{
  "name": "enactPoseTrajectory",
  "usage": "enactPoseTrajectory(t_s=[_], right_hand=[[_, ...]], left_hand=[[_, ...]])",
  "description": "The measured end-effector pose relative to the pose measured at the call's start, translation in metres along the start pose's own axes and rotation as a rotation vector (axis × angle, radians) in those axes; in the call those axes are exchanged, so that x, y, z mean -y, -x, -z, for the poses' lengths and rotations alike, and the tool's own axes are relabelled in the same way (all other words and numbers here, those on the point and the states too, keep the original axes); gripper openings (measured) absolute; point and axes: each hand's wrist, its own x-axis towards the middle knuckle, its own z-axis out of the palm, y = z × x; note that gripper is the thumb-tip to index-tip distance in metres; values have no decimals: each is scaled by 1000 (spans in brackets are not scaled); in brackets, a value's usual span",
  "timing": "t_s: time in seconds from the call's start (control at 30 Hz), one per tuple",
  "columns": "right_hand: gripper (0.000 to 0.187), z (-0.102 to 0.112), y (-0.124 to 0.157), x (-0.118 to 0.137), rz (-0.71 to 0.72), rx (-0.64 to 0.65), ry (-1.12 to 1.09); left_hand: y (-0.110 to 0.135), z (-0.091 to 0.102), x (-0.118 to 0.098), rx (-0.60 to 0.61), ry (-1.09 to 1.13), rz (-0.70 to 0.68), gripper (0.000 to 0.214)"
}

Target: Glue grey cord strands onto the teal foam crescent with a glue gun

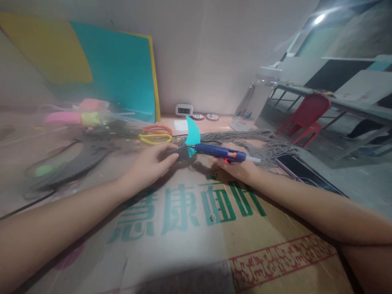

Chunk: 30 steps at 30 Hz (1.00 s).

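Turquoise and thin, a curved, pointed piece (193, 132) stands upright between the two hands, its lower end against a dark grey piece (183, 153) at the fingertips of the left hand (154, 162). That hand is nearly closed, thumb and fingers pinching the dark grey piece; whether they also grip the turquoise one, I cannot tell. The right hand (234, 165) is curled round the handle of a blue glue gun (214, 151), which lies level and points at the left hand, a pale glue stick (253, 159) jutting from its rear above the right wrist. Its metal tip is at the lower part of the turquoise piece, touching or just beside it. Whether the trigger is pressed is hidden.

Gluing the turquoise piece to the dark grey one seems to be the step in hand. The next move probably calls for a steady left pinch, a small bead at the join, then drawing the tip away rightward and pressing the pieces together, with the left fingertips kept off the hot metal. Beyond the left hand lie scissors (155, 139), near its fingers.
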Motion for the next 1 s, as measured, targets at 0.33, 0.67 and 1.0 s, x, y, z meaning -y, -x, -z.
enactPoseTrajectory(t_s=[0.33, 0.67, 1.0], right_hand=[[30, 1, 0, 2, 22, -9, -33], [33, 1, 0, 2, -14, -4, -15], [33, 0, 0, -2, 69, -18, -34]], left_hand=[[-1, -1, 2, -10, -26, -7, 31], [0, -1, 0, 0, -40, -5, 31], [1, -1, 0, 10, -64, 8, 33]])
